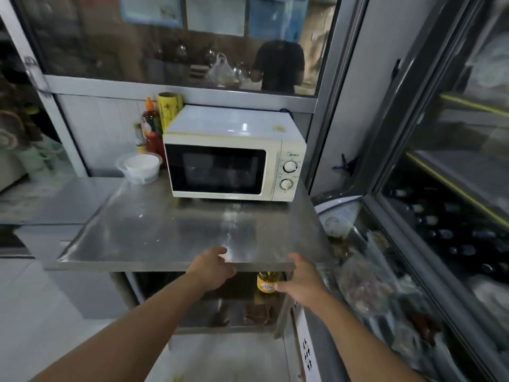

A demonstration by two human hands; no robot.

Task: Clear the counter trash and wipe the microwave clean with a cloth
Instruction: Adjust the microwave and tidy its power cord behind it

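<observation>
Two bare forearms are stretched forward from the bottom of the frame toward a steel counter point(154, 227). At 6 o'clock, the left hand point(213, 267) is laid over the counter's near edge, fingers relaxed and slightly curled, gripping nothing. Just beside it at 5 o'clock, the right hand point(298, 279) is held at the counter's near right corner, fingers loosely spread, thumb pointed left; whether the edge is actually touched cannot be told. Nothing is pinched or carried by either hand.

Below the counter, between the hands, a yellow-labelled bottle point(266, 282) is seen on a lower shelf point(220, 312), with brown packets lying near it.

At the centre of the frame, at the back of the counter, a cream microwave point(234, 153) is stood with its door closed and two dials on its right panel. A yellowish smear point(278, 128) is visible on its top, toward the right rear. Just to its left, at 10 o'clock, a white tub point(141, 168) is placed on the counter. Behind the tub, red sauce bottles point(151, 128) and a yellow roll point(168, 108) are lined against the wall.

At 3 o'clock, a glass-fronted chiller point(440, 216) is filled with dark bottles. At 12 o'clock, a person is reflected, blurred, in a glass pane point(165, 51).
</observation>
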